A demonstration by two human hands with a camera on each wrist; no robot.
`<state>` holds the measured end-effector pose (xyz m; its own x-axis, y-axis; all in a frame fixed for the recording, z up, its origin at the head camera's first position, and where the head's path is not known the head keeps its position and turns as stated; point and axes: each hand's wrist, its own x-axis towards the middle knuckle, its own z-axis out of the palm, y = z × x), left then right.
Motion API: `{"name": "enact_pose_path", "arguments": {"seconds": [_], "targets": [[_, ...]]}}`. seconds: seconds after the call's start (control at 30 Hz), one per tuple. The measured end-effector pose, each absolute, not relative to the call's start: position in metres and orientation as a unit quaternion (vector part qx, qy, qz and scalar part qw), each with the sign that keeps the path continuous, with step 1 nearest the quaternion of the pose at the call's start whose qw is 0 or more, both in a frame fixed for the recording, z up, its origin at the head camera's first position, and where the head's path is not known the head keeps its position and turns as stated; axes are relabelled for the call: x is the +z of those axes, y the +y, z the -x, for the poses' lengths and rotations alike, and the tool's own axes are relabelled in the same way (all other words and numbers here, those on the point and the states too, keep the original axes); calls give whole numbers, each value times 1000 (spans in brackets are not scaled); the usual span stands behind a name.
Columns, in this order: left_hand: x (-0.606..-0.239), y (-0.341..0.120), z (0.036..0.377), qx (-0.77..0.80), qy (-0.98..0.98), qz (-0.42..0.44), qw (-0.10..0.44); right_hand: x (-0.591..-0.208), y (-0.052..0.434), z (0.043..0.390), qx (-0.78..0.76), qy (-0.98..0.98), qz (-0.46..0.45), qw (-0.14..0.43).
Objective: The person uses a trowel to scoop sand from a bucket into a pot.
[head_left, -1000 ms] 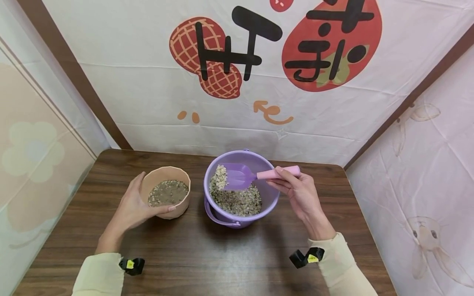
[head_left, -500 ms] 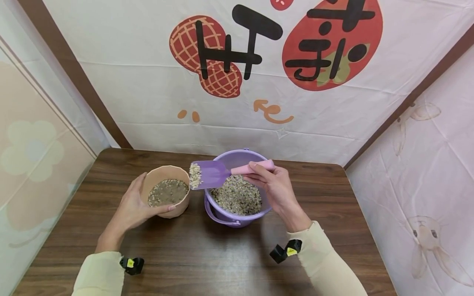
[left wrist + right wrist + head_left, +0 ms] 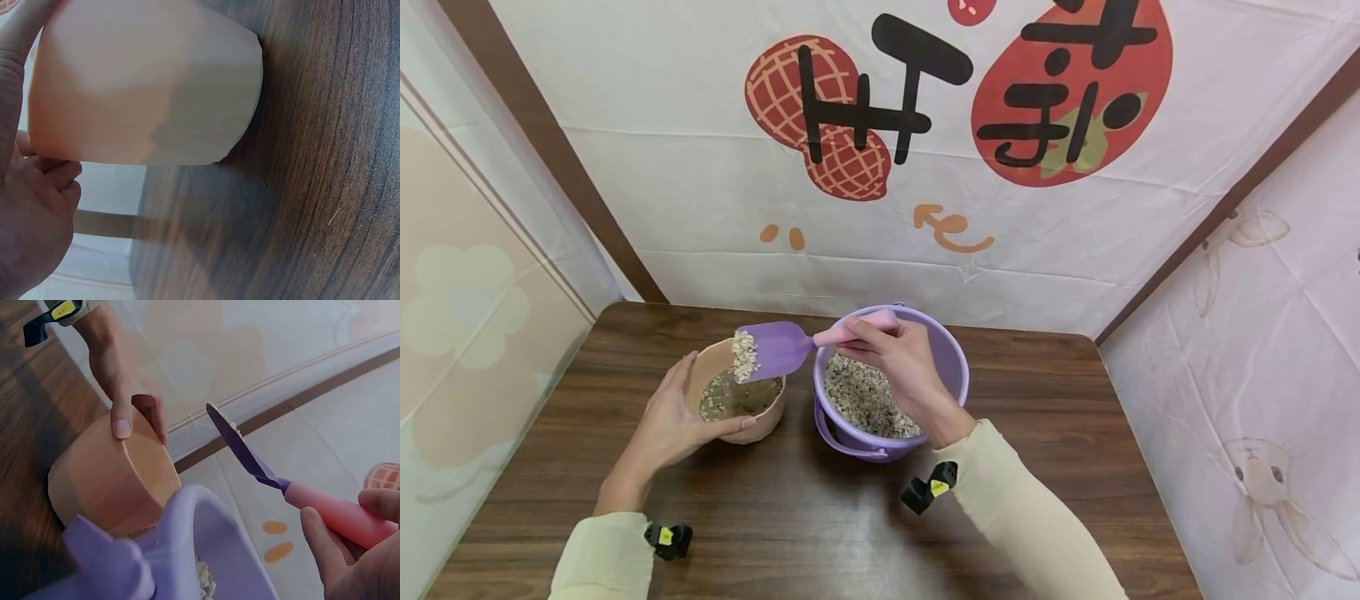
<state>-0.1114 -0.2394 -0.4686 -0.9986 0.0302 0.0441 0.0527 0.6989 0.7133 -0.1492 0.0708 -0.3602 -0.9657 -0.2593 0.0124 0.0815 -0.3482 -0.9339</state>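
Holding scoop (image 3: 781, 350), right grip (image 3: 901, 358) over purple bucket (image 3: 952, 362), left grip (image 3: 668, 415) round pot (image 3: 768, 425), patterned backdrop (image 3: 700, 200) behind.

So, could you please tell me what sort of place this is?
Probably an indoor booth, perhaps for recording: printed, fabric-like walls rise on three sides of a wood-look table, and a small black camera sits at each wrist.

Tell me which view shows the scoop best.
The head view: it shows the scoop from above, its grit in sight. The right wrist view has it nearly edge-on, the grit mostly hidden; the left wrist view doesn't show it.
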Motion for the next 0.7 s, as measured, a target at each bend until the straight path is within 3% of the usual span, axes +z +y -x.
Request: {"name": "enact_pose_path", "arguments": {"seconds": [0.7], "targets": [[-471,-240,111,-408,-913,4,0,-367,19,164,-746,660,61,63]]}}
